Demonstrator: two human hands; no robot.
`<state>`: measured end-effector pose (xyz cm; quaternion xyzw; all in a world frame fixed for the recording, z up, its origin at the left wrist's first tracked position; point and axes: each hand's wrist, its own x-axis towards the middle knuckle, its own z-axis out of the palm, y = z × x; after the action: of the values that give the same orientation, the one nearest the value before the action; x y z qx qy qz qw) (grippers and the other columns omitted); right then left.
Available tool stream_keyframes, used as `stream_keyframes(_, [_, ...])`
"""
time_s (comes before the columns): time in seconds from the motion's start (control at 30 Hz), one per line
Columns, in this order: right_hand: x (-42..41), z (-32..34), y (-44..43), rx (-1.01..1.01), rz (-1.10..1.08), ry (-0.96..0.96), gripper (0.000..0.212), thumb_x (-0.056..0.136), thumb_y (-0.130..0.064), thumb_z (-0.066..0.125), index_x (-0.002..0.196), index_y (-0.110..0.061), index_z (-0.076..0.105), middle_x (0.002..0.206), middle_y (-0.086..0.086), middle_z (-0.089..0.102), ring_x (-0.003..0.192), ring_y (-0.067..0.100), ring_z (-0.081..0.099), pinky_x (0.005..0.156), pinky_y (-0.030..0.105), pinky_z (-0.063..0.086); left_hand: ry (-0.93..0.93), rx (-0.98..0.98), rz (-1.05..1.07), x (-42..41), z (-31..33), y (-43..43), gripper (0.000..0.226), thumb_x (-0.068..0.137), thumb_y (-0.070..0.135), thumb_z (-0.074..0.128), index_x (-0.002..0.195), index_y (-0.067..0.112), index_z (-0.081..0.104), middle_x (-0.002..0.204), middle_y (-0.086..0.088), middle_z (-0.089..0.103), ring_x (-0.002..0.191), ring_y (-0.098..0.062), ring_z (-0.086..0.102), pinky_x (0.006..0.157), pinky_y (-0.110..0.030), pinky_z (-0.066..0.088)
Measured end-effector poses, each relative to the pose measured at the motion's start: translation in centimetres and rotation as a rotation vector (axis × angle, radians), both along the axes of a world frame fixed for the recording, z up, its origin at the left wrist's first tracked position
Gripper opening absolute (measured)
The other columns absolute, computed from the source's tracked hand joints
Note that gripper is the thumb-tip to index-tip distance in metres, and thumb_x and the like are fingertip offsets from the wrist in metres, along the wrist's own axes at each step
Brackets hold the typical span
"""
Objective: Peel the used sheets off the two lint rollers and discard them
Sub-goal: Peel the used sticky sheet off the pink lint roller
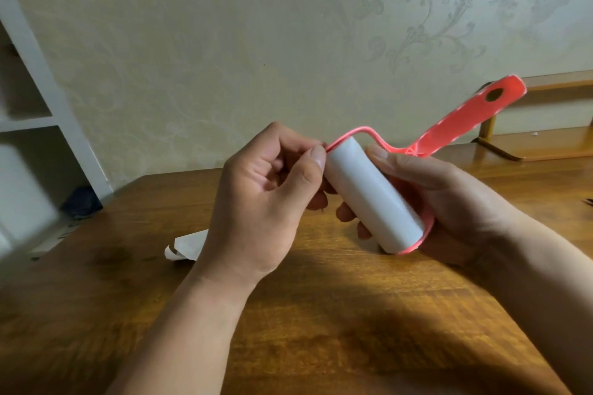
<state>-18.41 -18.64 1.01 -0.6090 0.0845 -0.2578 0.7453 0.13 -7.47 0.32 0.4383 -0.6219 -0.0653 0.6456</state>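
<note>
Head view. A coral-pink plastic lint roller (372,196) carries a smooth white cylinder of adhesive paper. Its thin frame arm curves over the far end of the cylinder, and its flat handle (465,122), pierced by an oval hanging hole, points up and to the right. The lint roller is held in the air above the brown wooden counter (321,314), between both hands. The right hand (449,202) cradles it from the right and beneath, thumb along the upper side and fingertips (345,212) curling out under the cylinder. The left hand (263,202), fingers curled, sets its thumb (316,154) against the far rim of the cylinder. A curled white peeled sheet (189,245) lies on the counter, partly hidden behind the left wrist.
</note>
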Motion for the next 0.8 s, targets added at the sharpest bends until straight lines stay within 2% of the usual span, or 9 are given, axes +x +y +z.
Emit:
stream_keyframes(0.1, [0.1,-0.2,-0.3,-0.146,-0.117,-0.001,0.034,0.091,-0.04,0.078,0.108,-0.012,0.085,0.102,0.018,0.083,0.088,0.031,0.082,0.071,0.042,0.067,-0.007,0.043,0.038,-0.1,0.0,0.1,0.019,0.101,0.033,0.069,0.107,0.016,0.073,0.09,-0.008,0.075,0.078,-0.019,0.076,0.064,-0.028,0.063])
stream_keyframes(0.23, [0.2,-0.8,-0.5,-0.369,-0.264,-0.023,0.031,0.103,-0.032,0.071,0.116,-0.005,0.078,0.111,0.032,0.074,0.104,0.055,0.07,0.08,0.054,0.06,-0.048,0.116,0.114,0.0,-0.4,-0.1,0.015,0.104,0.031,0.076,0.106,0.017,0.073,0.088,-0.001,0.077,0.08,-0.024,0.078,0.069,-0.043,0.069])
stream_keyframes(0.27, [0.3,-0.9,-0.4,-0.394,-0.281,-0.03,0.031,0.103,-0.033,0.072,0.116,-0.005,0.077,0.111,0.032,0.073,0.102,0.055,0.069,0.079,0.052,0.059,-0.052,0.121,0.123,0.1,-0.5,-0.1,0.013,0.105,0.029,0.075,0.106,0.017,0.073,0.087,0.0,0.077,0.08,-0.024,0.078,0.07,-0.045,0.069])
stream_keyframes(0.33, [0.6,-0.8,-0.2,-0.425,-0.317,-0.029,0.03,0.1,-0.035,0.074,0.115,-0.009,0.078,0.107,0.026,0.076,0.092,0.043,0.074,0.073,0.046,0.059,-0.05,0.121,0.127,0.2,-0.5,-0.2,0.011,0.106,0.028,0.074,0.105,0.017,0.073,0.086,-0.001,0.078,0.079,-0.024,0.078,0.069,-0.046,0.069])
stream_keyframes(0.4, [0.6,-0.8,-0.2,-0.447,-0.339,-0.021,0.031,0.098,-0.038,0.075,0.114,-0.012,0.079,0.105,0.021,0.078,0.09,0.035,0.075,0.071,0.045,0.059,-0.043,0.117,0.114,0.4,-0.5,-0.3,0.016,0.104,0.034,0.074,0.105,0.018,0.073,0.085,-0.002,0.078,0.079,-0.025,0.078,0.068,-0.042,0.068])
stream_keyframes(0.53, [0.6,-0.8,-0.1,-0.445,-0.345,-0.011,0.033,0.096,-0.038,0.075,0.115,-0.011,0.079,0.106,0.02,0.078,0.1,0.046,0.073,0.075,0.046,0.058,-0.001,0.137,0.047,0.7,-0.5,-0.4,0.021,0.099,0.04,0.069,0.103,0.02,0.073,0.087,-0.003,0.078,0.079,-0.021,0.078,0.068,-0.03,0.064])
stream_keyframes(0.63, [0.6,-0.9,0.0,-0.444,-0.347,-0.009,0.033,0.096,-0.037,0.075,0.113,-0.009,0.079,0.107,0.023,0.077,0.094,0.041,0.074,0.076,0.046,0.057,0.041,0.151,0.006,0.9,-0.6,-0.6,0.02,0.097,0.039,0.07,0.1,0.019,0.072,0.086,-0.006,0.076,0.077,-0.02,0.075,0.067,-0.028,0.063])
stream_keyframes(0.8, [0.9,-1.1,0.1,-0.427,-0.345,-0.007,0.037,0.095,-0.037,0.075,0.115,-0.006,0.078,0.11,0.028,0.076,0.105,0.054,0.069,0.078,0.062,0.059,0.027,0.145,0.027,0.8,-0.6,-0.7,0.026,0.096,0.039,0.068,0.098,0.013,0.069,0.083,-0.011,0.071,0.072,-0.023,0.07,0.063,-0.03,0.062])
